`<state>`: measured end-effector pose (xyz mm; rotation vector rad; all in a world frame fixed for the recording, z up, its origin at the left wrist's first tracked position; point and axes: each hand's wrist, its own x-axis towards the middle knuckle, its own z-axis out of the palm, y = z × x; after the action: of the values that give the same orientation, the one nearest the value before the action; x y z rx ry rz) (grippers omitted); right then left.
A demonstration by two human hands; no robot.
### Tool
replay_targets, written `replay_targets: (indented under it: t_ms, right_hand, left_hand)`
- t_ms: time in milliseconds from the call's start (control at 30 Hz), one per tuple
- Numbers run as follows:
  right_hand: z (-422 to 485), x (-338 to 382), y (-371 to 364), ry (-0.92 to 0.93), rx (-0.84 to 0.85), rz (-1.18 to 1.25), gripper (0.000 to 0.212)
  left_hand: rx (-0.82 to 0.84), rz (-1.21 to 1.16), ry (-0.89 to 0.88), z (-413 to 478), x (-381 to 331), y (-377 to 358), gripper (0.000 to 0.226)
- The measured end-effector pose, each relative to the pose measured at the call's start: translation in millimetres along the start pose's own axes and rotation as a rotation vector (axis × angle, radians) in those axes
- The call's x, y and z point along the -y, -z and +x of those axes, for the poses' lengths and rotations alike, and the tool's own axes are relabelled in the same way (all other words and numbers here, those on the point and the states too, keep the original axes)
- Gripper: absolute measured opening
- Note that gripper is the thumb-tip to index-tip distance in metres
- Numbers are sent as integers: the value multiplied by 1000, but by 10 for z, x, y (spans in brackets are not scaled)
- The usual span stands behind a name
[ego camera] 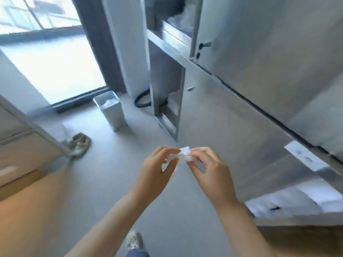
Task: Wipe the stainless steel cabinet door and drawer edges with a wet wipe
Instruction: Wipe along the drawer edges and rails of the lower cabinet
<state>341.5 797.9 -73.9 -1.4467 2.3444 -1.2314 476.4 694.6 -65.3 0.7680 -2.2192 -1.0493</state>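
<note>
Both hands meet in front of the body, and each grip is a pinch on the same small, crumpled white wet wipe (182,154). The left hand (154,169) holds the wipe's left end between thumb and curled forefinger. The right hand (209,171) pinches the right end the same way, its other fingers bent beneath. The wipe is stretched a little between the two grips and held in the air above the floor (104,182), touching nothing else. Blur hides whether it is folded or only bunched.

Just beyond the hands and to the right stands the stainless steel cabinet. Its lower cabinet door (232,117) is a broad flat panel with a small latch (190,88) near its far edge; the wipe is near this door but apart from it. Above it, past a dark seam, an upper door (269,43) carries a lever handle (204,44). Nearer the person on the right, a white labelled strip (304,156) sits on the cabinet front.

At the far end of the lower door an open bay (167,101) shows a dark interior, and a black hose (142,101) loops on the floor beside it. A square metal bin (113,112) with white scraps inside stands on the floor left of the bay, before a bright window (52,67). A shoe (79,143) lies further left beside a slanted metal leg, next to pale wooden drawers (22,145). The person's own shoe (134,240) shows at the bottom edge.
</note>
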Motion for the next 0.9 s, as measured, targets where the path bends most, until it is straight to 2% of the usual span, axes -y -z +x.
replay_targets:
  t_ms: [167,333,533,733,900]
  right_hand:
    - [748,1087,-1421,201,154,119,4]
    - [1255,2013,-2511,388,300,184,8]
    - [1740,2723,-3523,563,451,227,15]
    - [2255,3202,-4503,726,626,258,21]
    - [2813,3696,-5257,851,713,316,21]
  left_hand:
    - [-120,216,123,-6,1008,1544,42]
    - [-341,346,264,-93,1693,2662,38]
    - [-561,380,461,-144,2226,3542,33]
    - [-702,488,569,-48,2731,4218,25]
    - [-764,639,598,163,3117,4820,30]
